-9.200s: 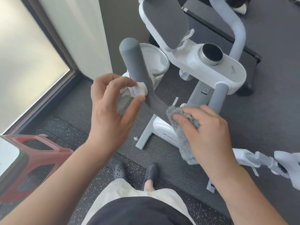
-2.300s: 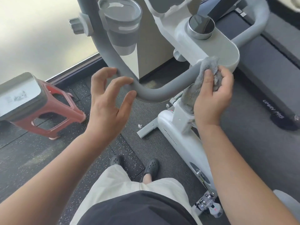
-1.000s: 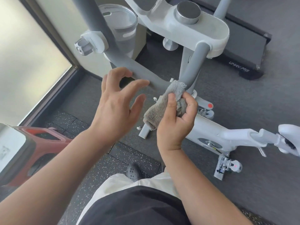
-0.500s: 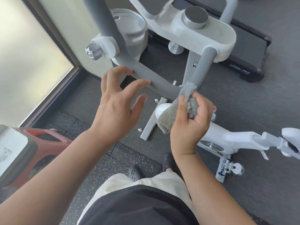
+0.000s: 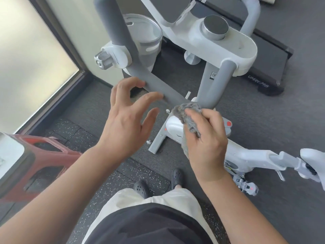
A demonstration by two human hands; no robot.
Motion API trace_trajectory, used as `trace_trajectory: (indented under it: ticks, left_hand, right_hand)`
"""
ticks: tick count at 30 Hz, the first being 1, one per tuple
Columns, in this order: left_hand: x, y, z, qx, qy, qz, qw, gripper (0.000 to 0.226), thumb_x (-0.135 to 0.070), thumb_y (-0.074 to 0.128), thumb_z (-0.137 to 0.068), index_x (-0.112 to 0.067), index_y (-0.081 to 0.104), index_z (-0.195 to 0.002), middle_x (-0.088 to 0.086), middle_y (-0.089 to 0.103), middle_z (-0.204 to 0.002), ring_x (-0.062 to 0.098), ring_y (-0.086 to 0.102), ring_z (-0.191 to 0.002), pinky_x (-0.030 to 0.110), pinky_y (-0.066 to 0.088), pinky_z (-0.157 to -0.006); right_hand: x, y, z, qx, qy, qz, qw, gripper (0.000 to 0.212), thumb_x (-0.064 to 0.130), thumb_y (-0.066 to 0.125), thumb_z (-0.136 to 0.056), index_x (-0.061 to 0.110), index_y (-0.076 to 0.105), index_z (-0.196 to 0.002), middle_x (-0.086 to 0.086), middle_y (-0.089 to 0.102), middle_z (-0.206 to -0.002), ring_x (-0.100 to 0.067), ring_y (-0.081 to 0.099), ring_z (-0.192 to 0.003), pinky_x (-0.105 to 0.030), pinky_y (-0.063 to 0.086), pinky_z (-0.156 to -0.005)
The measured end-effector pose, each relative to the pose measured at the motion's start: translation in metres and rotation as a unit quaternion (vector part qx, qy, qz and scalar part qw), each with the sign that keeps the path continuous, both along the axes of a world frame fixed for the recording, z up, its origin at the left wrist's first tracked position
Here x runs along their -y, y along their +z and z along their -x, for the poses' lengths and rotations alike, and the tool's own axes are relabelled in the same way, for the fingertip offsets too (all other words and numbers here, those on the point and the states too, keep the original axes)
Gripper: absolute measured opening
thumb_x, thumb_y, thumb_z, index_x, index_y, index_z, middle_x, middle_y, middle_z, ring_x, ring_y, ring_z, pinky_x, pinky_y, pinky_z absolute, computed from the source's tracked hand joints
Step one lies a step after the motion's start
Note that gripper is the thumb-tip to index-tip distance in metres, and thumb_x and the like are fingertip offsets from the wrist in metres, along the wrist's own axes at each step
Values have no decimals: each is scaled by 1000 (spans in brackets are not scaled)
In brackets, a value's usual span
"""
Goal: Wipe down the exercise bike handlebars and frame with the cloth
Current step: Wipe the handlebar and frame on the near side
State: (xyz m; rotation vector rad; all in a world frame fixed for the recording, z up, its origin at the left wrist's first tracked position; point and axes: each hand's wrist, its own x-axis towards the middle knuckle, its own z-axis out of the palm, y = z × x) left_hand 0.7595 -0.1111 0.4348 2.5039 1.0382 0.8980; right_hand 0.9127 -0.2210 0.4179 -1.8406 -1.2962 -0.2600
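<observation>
Right now the right hand is clenched around a bunched grey cloth, its grip pressing the wad against the lowest bend of the grey padded handlebar, where the bar curves back up toward the white console. The left hand is spread wide with nothing in it; its fingertips sit close to the bar's lower run, and whether they touch it is hard to say. The step in hand looks like wiping the inside of that bend, and doing it well probably means wrapping the cloth partway around the tube rather than dabbing with the wad, so the underside and the far face get rubbed too. A steadying hold from the free hand on the bar would likely keep the bike from rocking under pressure. From the bend, a slow drag up the short riser to the console, then back along the long run toward the white clamp knob, should cover the foam without gaps. Foam tends to drag at fabric, so moderate pressure seems wiser than hard scrubbing. The white frame below, near the pedal, appears yet to be reached.
</observation>
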Motion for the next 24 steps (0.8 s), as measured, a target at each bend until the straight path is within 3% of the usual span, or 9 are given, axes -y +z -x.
trace_trajectory:
  ticks: [5,7,9,14,16,20,24]
  left_hand:
    - [2,3,-1,5,7,12,1000,29,-9,71,-89,-13,70,-118,23,50,-127,42,46,-123,17,11,-116]
    - [0,6,3,13,13,-4,1000,28,-12,71,-91,-12,70,-119,23,51,-126,44,47,-122,19,13,-116]
    - [-7,12,8,37,43,-41,998,25,-17,69,-94,-11,69,-118,25,51,-124,43,47,-121,27,22,-115]
    - [-41,20,16,62,113,-98,987,23,-20,65,-97,-4,64,-115,28,54,-118,40,49,-114,42,36,-107]
    - [-49,18,12,60,127,-90,986,24,-23,63,-99,0,65,-107,25,57,-114,42,51,-110,36,34,-105]
    - [-53,16,5,94,155,-83,980,27,-24,63,-100,3,66,-93,23,59,-104,44,54,-103,16,23,-104]
    - [-54,12,1,119,164,-78,976,26,-23,65,-99,0,66,-89,22,59,-104,39,51,-105,20,26,-103]
  right_hand:
    - [-31,15,18,8,84,49,995,39,-5,70,-76,8,71,-113,-8,59,-99,-19,58,-92,-24,48,-83]
    - [-18,17,5,12,78,64,995,40,-6,74,-76,9,71,-113,-8,59,-99,-16,58,-92,-17,45,-86]
    - [1,17,-15,24,52,71,996,43,-9,78,-73,9,72,-112,-9,61,-97,-13,56,-90,-9,40,-88]
    - [-4,24,-25,61,82,85,991,38,-6,80,-73,7,73,-108,-11,62,-93,-14,54,-84,-17,44,-79]
    - [-27,31,-11,62,125,80,987,36,-3,80,-74,7,73,-107,-11,62,-94,-14,54,-87,-12,40,-82]
    - [-56,45,-2,29,172,104,979,35,2,81,-75,9,73,-108,-9,61,-97,-16,57,-88,-21,46,-79]
    - [-16,45,-26,48,160,148,975,36,0,82,-75,9,73,-108,-6,61,-95,-11,58,-89,-13,43,-86]
